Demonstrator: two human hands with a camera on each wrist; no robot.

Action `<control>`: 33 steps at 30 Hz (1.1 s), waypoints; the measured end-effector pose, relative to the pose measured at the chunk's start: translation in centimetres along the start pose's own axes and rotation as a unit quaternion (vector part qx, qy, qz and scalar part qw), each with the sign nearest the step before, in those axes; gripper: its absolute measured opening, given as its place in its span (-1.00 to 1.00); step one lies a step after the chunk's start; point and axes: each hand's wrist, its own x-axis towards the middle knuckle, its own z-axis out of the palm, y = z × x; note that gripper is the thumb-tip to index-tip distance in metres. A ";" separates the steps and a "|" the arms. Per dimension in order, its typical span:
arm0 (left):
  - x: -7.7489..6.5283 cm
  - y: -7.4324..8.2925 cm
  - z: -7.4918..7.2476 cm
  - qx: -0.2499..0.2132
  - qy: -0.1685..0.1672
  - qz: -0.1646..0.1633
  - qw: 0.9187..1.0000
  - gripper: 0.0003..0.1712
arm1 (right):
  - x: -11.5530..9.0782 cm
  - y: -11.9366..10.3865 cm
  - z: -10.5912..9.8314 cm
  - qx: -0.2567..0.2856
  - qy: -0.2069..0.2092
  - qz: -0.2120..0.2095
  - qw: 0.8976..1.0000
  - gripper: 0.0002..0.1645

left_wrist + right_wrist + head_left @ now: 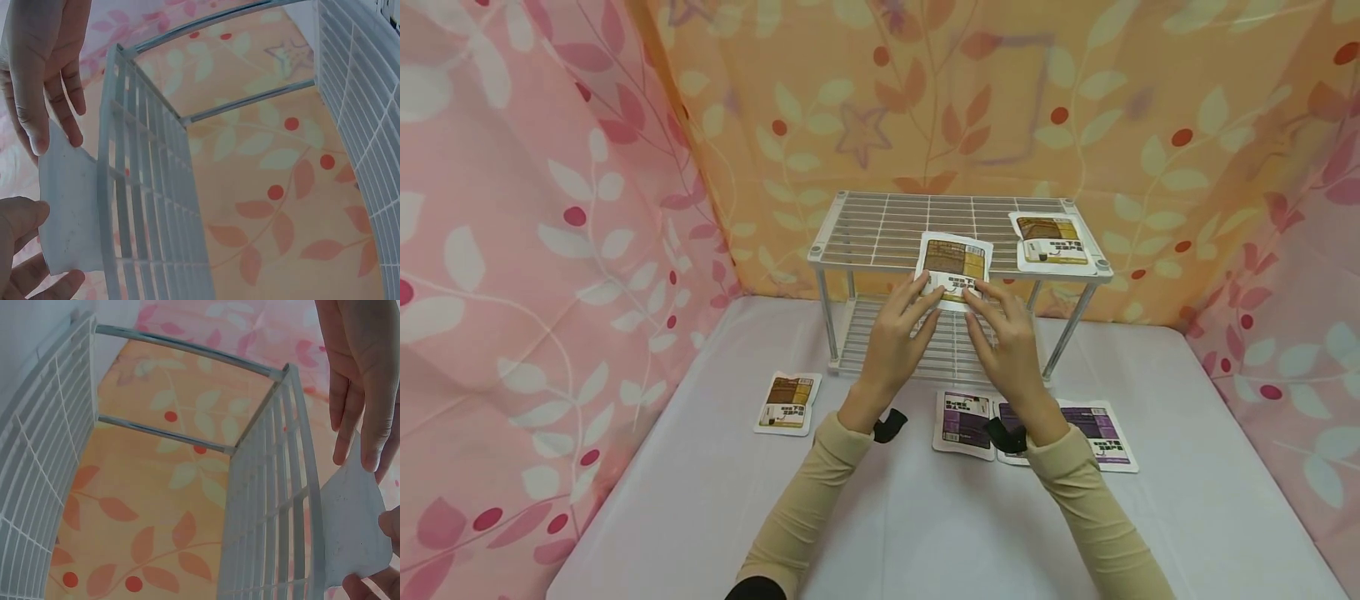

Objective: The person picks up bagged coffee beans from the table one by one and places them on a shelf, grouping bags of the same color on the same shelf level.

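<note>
A white flat pouch with a brown-and-yellow label is at the front edge of the wire shelf's top tier. My left hand holds its left side and lower edge, and my right hand holds the right side. In the left wrist view, the pouch's plain white underside reaches over the rack edge, with left-hand fingers against it. The right wrist view shows the right hand at the same pouch from the other side. A matching brown pouch lies at the tier's right end.
Another brown-label pouch lies on the white table, left of the rack. Purple-label pouches lie in front of the rack's right half, partly behind my right forearm. The lower wire tier sits beneath. Patterned cloth encloses the back and sides.
</note>
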 end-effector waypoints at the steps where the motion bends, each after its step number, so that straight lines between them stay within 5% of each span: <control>1: 0.2 0.0 0.0 0.000 -0.002 -0.002 1.000 -0.65 | 0.2 0.0 0.0 -0.005 -0.002 0.001 1.000 -0.63; 23: 3.7 -1.4 0.9 0.067 -0.025 -0.017 0.997 -0.70 | 3.8 1.0 0.2 -0.122 -0.036 -0.014 0.992 -0.65; 33: 4.7 -1.8 1.0 0.105 -0.063 -0.018 0.992 -0.68 | 4.5 1.5 0.4 -0.133 -0.055 -0.001 0.990 -0.67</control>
